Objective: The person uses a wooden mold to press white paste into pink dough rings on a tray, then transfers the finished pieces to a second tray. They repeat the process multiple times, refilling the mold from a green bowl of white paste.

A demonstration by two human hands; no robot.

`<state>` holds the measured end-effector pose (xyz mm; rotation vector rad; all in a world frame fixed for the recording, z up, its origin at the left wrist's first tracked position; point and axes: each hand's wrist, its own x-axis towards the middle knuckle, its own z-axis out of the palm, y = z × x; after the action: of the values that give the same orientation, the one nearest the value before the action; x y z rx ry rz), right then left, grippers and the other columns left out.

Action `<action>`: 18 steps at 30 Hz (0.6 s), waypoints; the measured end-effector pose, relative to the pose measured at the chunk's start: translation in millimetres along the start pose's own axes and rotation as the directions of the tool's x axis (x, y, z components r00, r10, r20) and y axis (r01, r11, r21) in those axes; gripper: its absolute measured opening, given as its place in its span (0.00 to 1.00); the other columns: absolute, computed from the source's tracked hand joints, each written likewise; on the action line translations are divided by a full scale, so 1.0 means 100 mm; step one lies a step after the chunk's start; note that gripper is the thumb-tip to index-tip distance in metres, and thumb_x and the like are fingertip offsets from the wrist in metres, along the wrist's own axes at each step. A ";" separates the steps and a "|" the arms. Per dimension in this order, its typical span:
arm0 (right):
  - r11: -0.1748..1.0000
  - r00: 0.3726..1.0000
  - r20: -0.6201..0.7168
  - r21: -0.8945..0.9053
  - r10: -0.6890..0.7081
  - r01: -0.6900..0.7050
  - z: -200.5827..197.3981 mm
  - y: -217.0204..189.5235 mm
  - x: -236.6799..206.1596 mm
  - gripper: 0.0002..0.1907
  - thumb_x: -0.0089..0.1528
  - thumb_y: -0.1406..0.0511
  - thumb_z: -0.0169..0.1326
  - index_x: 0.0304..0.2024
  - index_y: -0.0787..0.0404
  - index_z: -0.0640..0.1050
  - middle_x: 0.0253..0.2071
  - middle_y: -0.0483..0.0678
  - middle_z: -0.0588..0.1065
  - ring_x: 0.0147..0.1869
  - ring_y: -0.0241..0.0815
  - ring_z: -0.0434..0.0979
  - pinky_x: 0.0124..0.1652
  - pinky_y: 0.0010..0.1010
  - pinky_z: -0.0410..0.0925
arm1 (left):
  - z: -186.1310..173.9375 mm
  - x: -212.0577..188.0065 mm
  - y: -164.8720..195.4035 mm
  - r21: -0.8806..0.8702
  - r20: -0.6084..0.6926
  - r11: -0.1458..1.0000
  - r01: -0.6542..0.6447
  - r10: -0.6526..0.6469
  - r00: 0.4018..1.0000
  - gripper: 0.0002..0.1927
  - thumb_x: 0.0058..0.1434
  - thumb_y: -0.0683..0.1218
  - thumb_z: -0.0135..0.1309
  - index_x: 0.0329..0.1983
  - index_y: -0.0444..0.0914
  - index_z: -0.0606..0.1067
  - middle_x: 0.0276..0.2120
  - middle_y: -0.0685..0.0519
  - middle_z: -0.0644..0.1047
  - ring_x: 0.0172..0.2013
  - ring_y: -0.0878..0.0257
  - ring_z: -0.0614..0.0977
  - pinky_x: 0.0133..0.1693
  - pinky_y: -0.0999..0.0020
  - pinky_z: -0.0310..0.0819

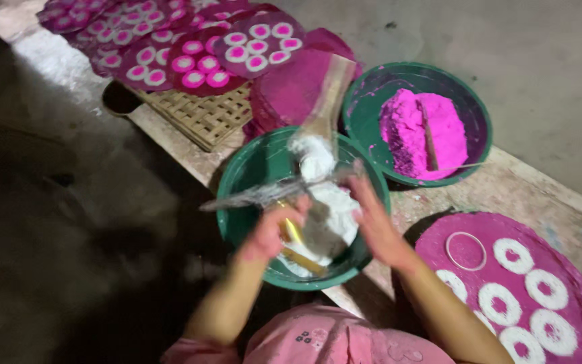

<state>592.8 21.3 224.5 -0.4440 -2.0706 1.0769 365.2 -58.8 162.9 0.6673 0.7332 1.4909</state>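
over the green bowl (pixel 237 195) of white paste (pixel 335 209), the left hand (pixel 271 232) is gripping a yellow stick (pixel 294 232) while the right hand (pixel 375 226), its grip open, is touching a blurred spatula (pixel 321 121).

From my feed, upper right has a second green bowl (pixel 469 101) with a lump of bright pink paste (pixel 412 131) and a stick (pixel 428 138) lying in it. Upper left, a woven mat (pixel 203 118) sits under pink discs (pixel 197 54) dotted with white rings. Lower right, another pink disc (pixel 453 232) carries white rings (pixel 512 255).
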 end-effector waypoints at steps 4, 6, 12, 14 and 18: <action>0.365 0.974 -0.127 0.930 0.188 0.050 -0.45 -0.42 -0.32 0.50 0.68 0.44 0.54 0.79 0.69 0.56 0.66 0.64 0.71 0.60 0.55 0.77 0.58 0.42 0.72 | 0.89 -0.29 -0.54 -0.242 0.515 0.821 0.517 -0.344 0.786 0.28 0.55 0.39 0.55 0.61 0.34 0.73 0.45 0.52 0.77 0.43 0.63 0.78 0.46 0.69 0.74; 0.514 0.957 -0.164 0.857 0.241 0.018 -0.73 -0.69 -0.52 0.51 0.68 0.43 0.55 0.78 0.72 0.57 0.59 0.64 0.72 0.55 0.52 0.79 0.54 0.41 0.73 | 1.16 -0.32 -0.57 -0.021 0.408 0.921 0.388 -0.347 0.845 0.30 0.50 0.38 0.56 0.61 0.37 0.71 0.50 0.53 0.78 0.50 0.63 0.80 0.51 0.66 0.76; 0.953 0.985 -0.142 -0.299 -0.094 0.048 -1.28 -1.37 -1.15 0.36 0.62 0.51 0.52 0.67 0.59 0.62 0.57 0.61 0.75 0.50 0.54 0.81 0.47 0.38 0.75 | 1.70 -0.32 -0.38 0.917 0.394 0.022 -0.399 -0.221 0.892 0.19 0.59 0.60 0.66 0.46 0.45 0.78 0.37 0.54 0.82 0.41 0.57 0.84 0.44 0.61 0.76; 0.841 0.952 0.009 -0.465 -0.307 0.276 -1.29 -1.45 -1.39 0.25 0.62 0.57 0.51 0.62 0.51 0.68 0.58 0.63 0.75 0.53 0.60 0.81 0.50 0.42 0.76 | 1.85 -0.37 -0.36 0.894 0.449 0.146 -0.424 -0.286 0.846 0.21 0.56 0.60 0.66 0.45 0.45 0.77 0.36 0.53 0.82 0.39 0.55 0.84 0.42 0.60 0.75; 0.720 0.889 0.110 -0.546 -0.445 0.428 -1.21 -1.41 -1.77 0.18 0.60 0.61 0.55 0.52 0.44 0.68 0.60 0.63 0.74 0.55 0.67 0.80 0.43 0.44 0.77 | 2.01 -0.48 -0.43 0.819 0.562 0.374 -0.434 -0.376 0.737 0.25 0.51 0.61 0.65 0.45 0.44 0.75 0.33 0.50 0.81 0.36 0.51 0.83 0.37 0.56 0.74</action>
<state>805.3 -100.2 302.3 -0.2150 -2.2881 0.1625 550.5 -95.5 256.2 2.0382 0.9312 0.5366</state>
